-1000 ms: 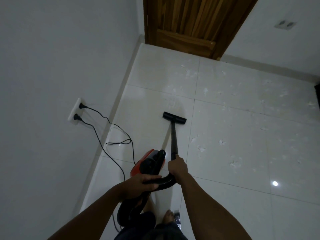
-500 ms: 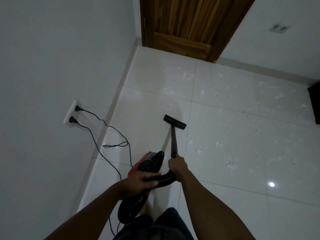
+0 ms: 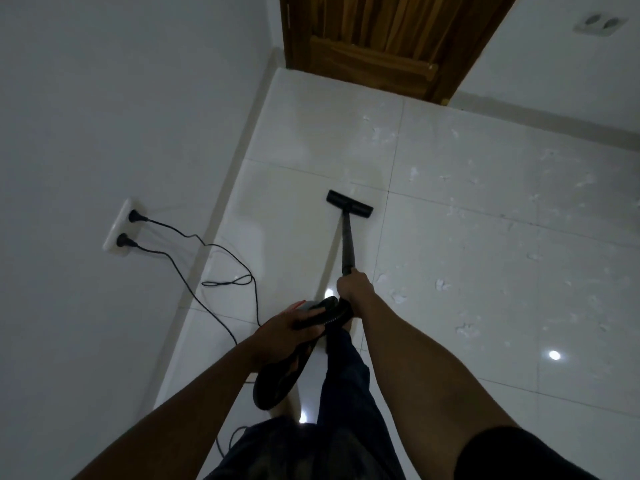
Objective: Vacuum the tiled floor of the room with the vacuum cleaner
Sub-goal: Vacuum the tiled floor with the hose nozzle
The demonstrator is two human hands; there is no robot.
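Current state: the right hand [image 3: 355, 289] is closed fully round the lower end of the wand [image 3: 347, 244]. The nozzle [image 3: 349, 203] sits flat on the floor [image 3: 294, 133], just left of a tile joint. The left hand [image 3: 287, 327] carries the cleaner [image 3: 277, 375] off the floor, fingers curled over its top where the hose [image 3: 332, 315] joins. How firm that hold is cannot be told, since the hand covers it.

Hazard 1: two cords [image 3: 242, 258] run from the socket [image 3: 119, 225] across the tile and loop close to the person's left side. A step left or forward could snag a foot. A sweep left could draw the loop into the nozzle.

Hazard 2: moving far right toward the scraps [image 3: 441, 284] may pull the cleaner's cord taut and tug its plug out. Which cord feeds the cleaner cannot be told.

Hazard 3: the cleaner hangs just beside the leg [image 3: 346, 368]. A quick stroke could swing it against the leg or loosen the left hand's hold.

Hazard 4: the hose bends tightly between the hands. A tighter bend would likely cut suction, leaving scraps behind.

Most scraps lie to the right of the nozzle, not yet reached.
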